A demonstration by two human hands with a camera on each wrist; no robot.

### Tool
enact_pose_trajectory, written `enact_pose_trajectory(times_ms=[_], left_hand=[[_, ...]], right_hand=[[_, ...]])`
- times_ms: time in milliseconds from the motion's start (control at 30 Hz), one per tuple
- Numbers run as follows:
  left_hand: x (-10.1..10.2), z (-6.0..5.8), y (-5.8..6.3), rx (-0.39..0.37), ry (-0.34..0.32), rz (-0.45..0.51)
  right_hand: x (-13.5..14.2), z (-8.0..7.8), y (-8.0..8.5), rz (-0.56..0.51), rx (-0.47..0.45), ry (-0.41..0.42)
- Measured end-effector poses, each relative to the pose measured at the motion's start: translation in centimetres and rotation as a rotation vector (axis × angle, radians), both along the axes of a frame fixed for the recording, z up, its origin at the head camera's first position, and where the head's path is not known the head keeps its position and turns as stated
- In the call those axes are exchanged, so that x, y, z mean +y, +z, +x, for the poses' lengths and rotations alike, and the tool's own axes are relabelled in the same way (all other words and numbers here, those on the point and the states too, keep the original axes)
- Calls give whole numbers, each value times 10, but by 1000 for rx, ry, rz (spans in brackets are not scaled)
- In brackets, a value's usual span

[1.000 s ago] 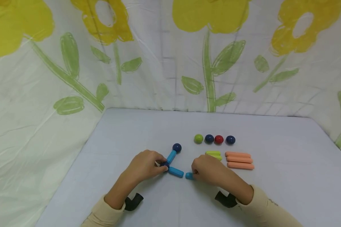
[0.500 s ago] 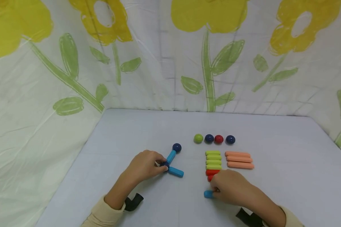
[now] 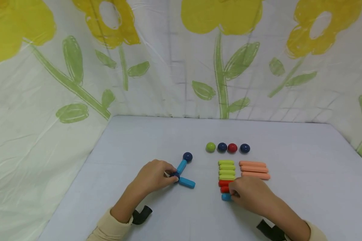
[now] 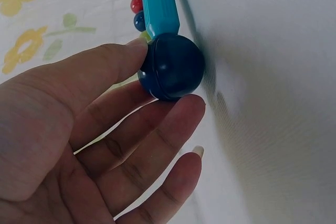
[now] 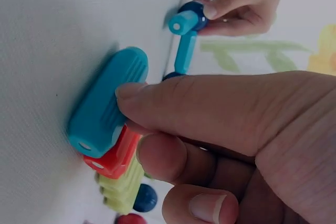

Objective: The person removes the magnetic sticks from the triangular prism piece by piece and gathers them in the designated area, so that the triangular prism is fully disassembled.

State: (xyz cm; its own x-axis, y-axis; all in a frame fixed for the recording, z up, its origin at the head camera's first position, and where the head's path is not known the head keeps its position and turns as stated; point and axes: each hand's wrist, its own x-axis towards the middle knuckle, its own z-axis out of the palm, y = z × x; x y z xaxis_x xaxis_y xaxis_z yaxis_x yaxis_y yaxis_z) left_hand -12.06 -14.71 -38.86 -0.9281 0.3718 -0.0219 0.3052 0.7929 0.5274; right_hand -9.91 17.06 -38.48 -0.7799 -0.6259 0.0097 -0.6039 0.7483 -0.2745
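Observation:
My left hand pinches a dark blue ball between thumb and fingers. Two light blue rods join that ball: one rod runs up to a second dark blue ball, the other rod points right with a free end. My right hand holds a loose blue rod, thumb on its ridged side. This rod lies alongside the red rods, at the near end of the column. Part of the blue and red rods is hidden behind the right hand in the head view.
Lime green rods lie above the red ones, with three peach rods to their right. Behind them stand a green ball, a red ball and dark blue balls. A flowered curtain hangs behind the white table.
My right hand has carried the blue rod from beside the joined piece down and right, then up slightly to the red rods. My left hand has stayed put on the ball.

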Motion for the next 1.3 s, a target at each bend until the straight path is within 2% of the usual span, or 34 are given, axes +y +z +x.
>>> enact_pose_trajectory(times_ms=[233, 400, 667, 800, 933, 1100, 1300], left_hand=[[-1, 1, 1, -3, 1, 12], [-1, 1, 0, 7, -10, 13], [-2, 1, 2, 2, -5, -2], [-1, 1, 3, 11, -7, 9], [-1, 1, 3, 16, -9, 17], [-1, 1, 2, 5, -4, 22], [-2, 1, 3, 0, -6, 18]], right_hand=[[-1, -1, 0, -18, 16, -1], [-11, -5, 3, -26, 10, 0], [-59, -18, 16, 23, 12, 55], [-86, -26, 16, 24, 10, 91], [-107, -32, 12, 43, -7, 91], [-118, -35, 9, 118, -37, 78], [-122, -33, 10, 185, 4, 108]])
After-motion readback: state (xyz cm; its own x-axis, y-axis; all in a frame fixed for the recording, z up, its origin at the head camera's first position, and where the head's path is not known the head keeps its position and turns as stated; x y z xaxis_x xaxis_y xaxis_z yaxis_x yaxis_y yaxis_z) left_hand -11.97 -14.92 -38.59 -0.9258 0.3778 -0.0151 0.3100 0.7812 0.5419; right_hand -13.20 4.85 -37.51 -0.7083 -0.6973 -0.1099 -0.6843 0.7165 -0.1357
